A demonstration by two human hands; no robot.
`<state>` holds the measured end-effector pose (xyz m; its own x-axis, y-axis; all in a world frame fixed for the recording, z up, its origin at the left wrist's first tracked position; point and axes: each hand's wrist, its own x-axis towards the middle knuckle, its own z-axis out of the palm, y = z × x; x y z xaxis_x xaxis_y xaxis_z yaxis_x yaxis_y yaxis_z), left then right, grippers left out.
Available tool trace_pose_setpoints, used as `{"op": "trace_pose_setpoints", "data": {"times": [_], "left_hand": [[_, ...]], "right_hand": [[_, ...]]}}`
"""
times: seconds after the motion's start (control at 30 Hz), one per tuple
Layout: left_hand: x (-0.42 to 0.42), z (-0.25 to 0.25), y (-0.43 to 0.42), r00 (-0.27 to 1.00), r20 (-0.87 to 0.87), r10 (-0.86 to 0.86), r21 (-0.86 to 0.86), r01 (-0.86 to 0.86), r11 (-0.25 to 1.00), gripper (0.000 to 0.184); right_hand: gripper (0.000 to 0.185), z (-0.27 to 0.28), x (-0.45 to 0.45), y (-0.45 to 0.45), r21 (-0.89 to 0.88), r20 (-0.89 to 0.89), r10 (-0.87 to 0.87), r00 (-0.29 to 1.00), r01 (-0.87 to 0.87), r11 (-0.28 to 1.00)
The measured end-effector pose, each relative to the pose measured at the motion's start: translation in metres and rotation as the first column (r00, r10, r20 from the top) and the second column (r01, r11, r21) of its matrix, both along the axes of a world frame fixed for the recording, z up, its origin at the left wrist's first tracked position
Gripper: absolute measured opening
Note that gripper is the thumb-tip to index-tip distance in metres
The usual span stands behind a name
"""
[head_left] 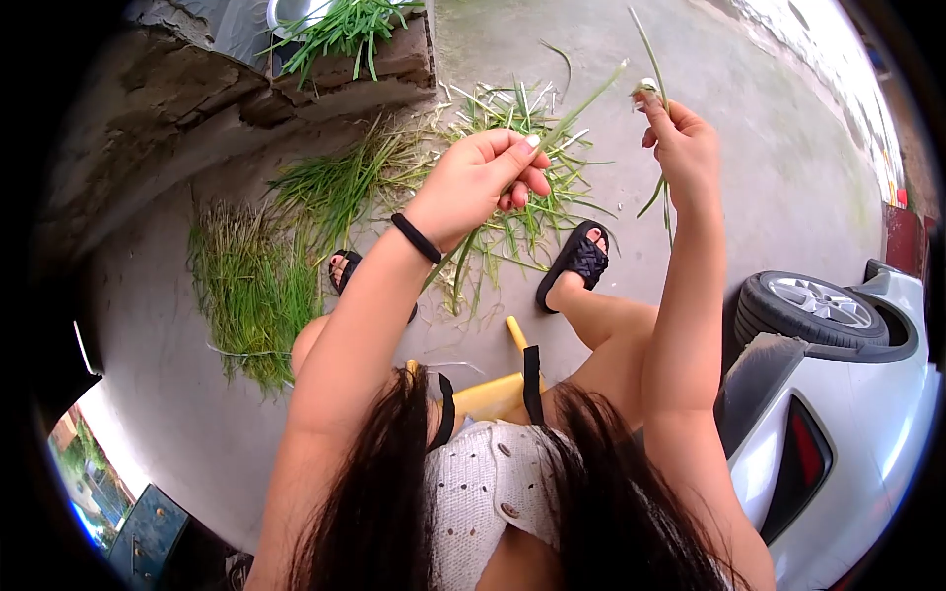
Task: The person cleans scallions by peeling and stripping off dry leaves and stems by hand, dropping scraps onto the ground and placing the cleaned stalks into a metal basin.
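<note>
My left hand (483, 182) is closed around a green chive stalk (586, 103), whose pale root end points up and to the right. Its leaves trail below the palm. To the right and apart from it, my right hand (683, 148) pinches some thin green chive leaves (653, 54) with a whitish bit at the fingertips. Their lower ends hang beneath that hand. Under my hands, loose chive scraps (522, 103) lie scattered on the concrete. A heap of chives (340, 182) lies to the left, with a thicker pile of chives (251, 295) nearer to me.
Green chives (345, 30) fill a white container (286, 14) on a brick ledge (394, 74) at the upper left. A yellow stool (493, 397) shows between my legs. At right stands a silver car (838, 433) with its wheel (813, 303). My sandals (583, 261) flank the scraps.
</note>
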<state>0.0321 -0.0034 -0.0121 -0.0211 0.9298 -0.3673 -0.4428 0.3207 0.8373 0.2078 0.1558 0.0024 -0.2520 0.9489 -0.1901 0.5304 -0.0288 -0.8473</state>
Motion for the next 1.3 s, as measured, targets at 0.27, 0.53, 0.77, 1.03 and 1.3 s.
{"op": "trace_pose_setpoints", "data": {"times": [0.27,0.53,0.77,1.03,1.3], "left_hand": [[0.0,-0.001,0.002,0.996,0.03,0.081,-0.071,-0.078,0.994,0.025],[0.003,-0.002,0.002,0.999,0.024,0.035,-0.082,-0.033,0.996,0.021],[0.001,-0.004,0.002,0.999,0.04,-0.026,-0.054,0.028,0.998,0.022],[0.003,-0.002,0.003,0.998,-0.058,-0.015,-0.059,0.012,0.998,0.021],[0.005,-0.005,0.003,0.983,-0.185,-0.016,-0.061,0.005,0.998,0.018]], "right_hand": [[0.022,-0.002,-0.016,-0.017,0.133,-0.108,0.164,0.981,-0.149,0.98],[0.022,0.008,-0.03,-0.024,-0.233,-0.58,0.012,0.814,-0.179,0.956],[0.018,0.004,-0.03,-0.027,-0.138,-0.517,0.102,0.85,-0.2,0.97],[0.018,0.006,-0.033,-0.03,-0.087,-0.465,0.126,0.876,-0.187,0.978],[0.018,0.008,-0.033,-0.031,-0.075,-0.395,0.085,0.915,-0.124,0.989]]}}
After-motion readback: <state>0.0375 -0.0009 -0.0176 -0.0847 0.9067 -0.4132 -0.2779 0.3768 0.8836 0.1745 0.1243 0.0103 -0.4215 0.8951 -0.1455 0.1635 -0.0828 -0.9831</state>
